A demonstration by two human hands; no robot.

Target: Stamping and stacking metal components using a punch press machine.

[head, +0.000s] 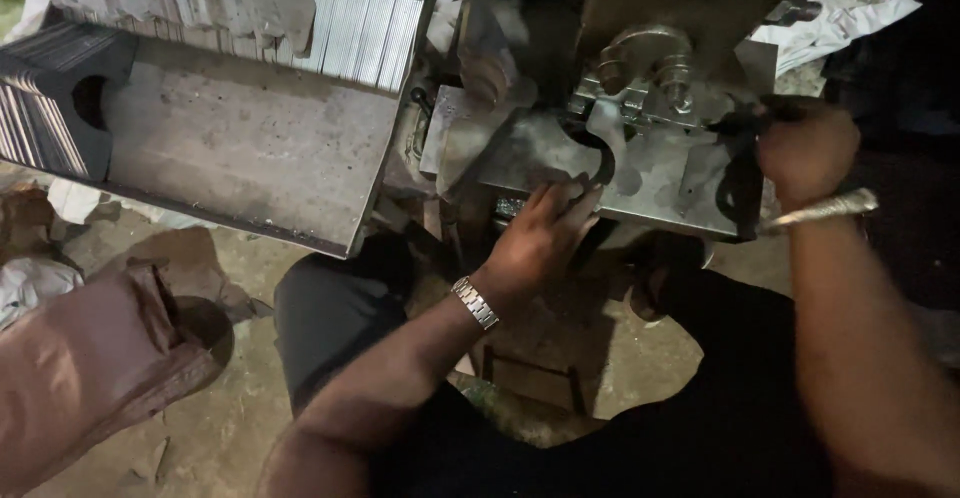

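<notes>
Fingers (pixel 570 201) of your left hand (pixel 540 243) pinch the flat grey metal plate (pixel 640 173) under the press head (pixel 650 73). Your right hand (pixel 805 148) grips a dark lever (pixel 735 123); pull early and those fingers could get crushed.

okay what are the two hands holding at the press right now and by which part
The left hand grips the curved metal piece on the press plate at its near edge. The right hand closes around a dark handle at the plate's right side.

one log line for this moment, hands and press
left hand on curved metal piece at press bed | right hand gripping dark handle
</notes>
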